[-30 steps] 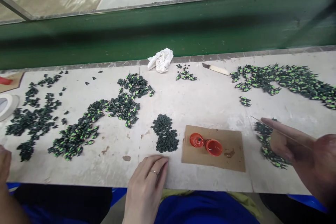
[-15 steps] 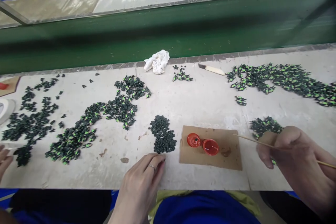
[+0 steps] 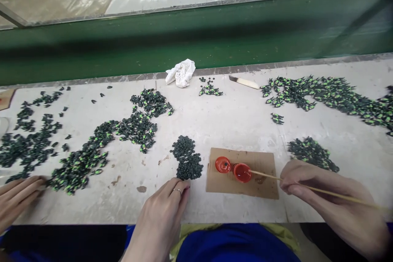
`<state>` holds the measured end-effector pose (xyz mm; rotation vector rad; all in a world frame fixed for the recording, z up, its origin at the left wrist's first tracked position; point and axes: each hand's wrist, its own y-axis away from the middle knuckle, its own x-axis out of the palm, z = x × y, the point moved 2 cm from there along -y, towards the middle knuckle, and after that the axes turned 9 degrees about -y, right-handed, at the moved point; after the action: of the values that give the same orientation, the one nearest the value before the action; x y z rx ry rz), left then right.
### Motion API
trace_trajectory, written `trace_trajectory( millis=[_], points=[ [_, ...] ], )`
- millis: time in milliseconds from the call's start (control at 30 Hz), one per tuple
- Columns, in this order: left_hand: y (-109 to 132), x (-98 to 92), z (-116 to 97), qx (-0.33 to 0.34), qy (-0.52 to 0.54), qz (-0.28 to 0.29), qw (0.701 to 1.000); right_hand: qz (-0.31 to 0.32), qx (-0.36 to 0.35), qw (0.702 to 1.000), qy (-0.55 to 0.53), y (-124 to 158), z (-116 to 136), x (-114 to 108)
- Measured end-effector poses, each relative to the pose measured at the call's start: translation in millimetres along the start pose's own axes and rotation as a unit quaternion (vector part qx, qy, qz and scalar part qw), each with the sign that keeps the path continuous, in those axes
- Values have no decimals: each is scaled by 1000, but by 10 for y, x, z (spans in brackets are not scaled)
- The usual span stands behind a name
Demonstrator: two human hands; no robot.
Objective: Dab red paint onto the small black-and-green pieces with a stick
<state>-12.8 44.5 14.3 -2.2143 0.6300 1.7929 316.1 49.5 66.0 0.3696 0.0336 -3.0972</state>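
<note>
My right hand [image 3: 325,200] pinches a thin wooden stick [image 3: 270,177] whose tip dips into a small red cap of red paint [image 3: 242,172]. A second red cap [image 3: 222,164] sits beside it on a brown cardboard piece [image 3: 264,184]. My left hand [image 3: 162,219] rests flat on the table's front edge, fingers together, a ring on one finger, its fingertips just below a pile of dark round pieces [image 3: 186,158]. It holds nothing.
Heaps of dark green pieces with bright green marks lie left [image 3: 82,159], centre [image 3: 144,118] and right [image 3: 325,94] [image 3: 311,153]. A crumpled white cloth [image 3: 181,72] and a small knife [image 3: 244,82] lie at the back. Another person's hand [image 3: 15,198] rests at the left.
My right hand swung in from the right and brought the stick's tip into the red cap. The other person's hand at the left reached further onto the table. My left hand stayed put.
</note>
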Motion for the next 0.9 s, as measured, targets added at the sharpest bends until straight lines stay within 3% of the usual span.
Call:
trace_trajectory(
  millis=[233, 300, 433, 567, 767, 900],
  points=[
    [14, 33, -33, 83, -120, 18, 989, 21, -122, 988, 98, 32, -28, 175],
    [23, 42, -51, 77, -129, 24, 988, 33, -137, 985, 99, 40, -83, 245],
    [-12, -18, -187, -5, 11, 13, 1000, 61, -159, 980, 105, 13, -154, 361],
    [-51, -54, -426, -45, 176, 4, 983, 71, -161, 978, 112, -10, -183, 401],
    [-29, 175, -699, 13, 185, 35, 982, 74, -149, 981, 98, 27, -205, 394],
    [-63, 304, -800, -9, 191, 34, 981, 55, -122, 988, 70, 31, -213, 394]
  ],
)
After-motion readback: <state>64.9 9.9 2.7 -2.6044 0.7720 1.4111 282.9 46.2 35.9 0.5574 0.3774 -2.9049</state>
